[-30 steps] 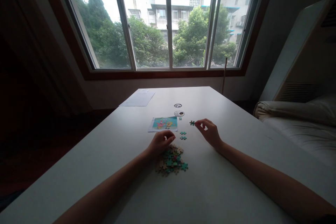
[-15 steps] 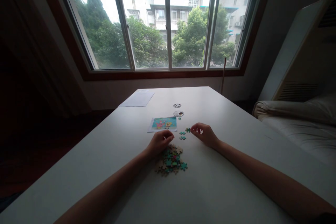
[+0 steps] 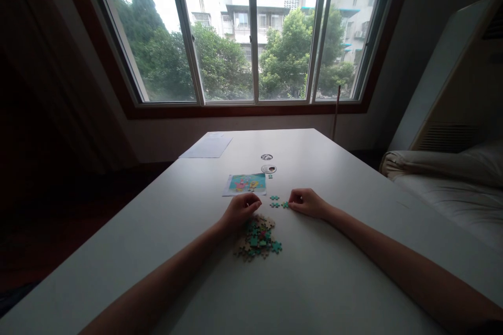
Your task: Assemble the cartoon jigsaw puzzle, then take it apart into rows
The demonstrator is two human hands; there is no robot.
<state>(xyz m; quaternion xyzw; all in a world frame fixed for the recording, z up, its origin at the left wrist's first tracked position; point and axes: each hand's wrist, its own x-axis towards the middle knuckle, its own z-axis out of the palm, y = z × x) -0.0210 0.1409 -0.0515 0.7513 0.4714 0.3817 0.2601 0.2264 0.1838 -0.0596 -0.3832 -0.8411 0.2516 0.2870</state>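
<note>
Between the thumb and fingers of my right hand [image 3: 308, 203] is a green and yellow jigsaw puzzle piece [image 3: 285, 204], down at the table beside two teal pairs of joined or touching pieces [image 3: 274, 204]. My left hand [image 3: 240, 209] rests with curled fingers just behind a heap of puzzle pieces [image 3: 257, 238]; whether anything is inside it is hidden. The heap mixes teal faces with plain brown backs. Beyond my left hand lies a picture sheet [image 3: 247, 183] with pink and yellow cartoon figures on blue.
Two round black-and-white items, one nearer [image 3: 269, 169] and one farther [image 3: 266, 157], lie past a small teal piece [image 3: 270, 176]. Paper [image 3: 208, 146] lies at the far left of the white table [image 3: 346, 272]. A covered seat [image 3: 436, 183] stands on the right.
My right hand has moved nearer to me and lowered its puzzle piece, from beside the farther teal pieces to beside the nearer ones. My left hand has stayed in place.
</note>
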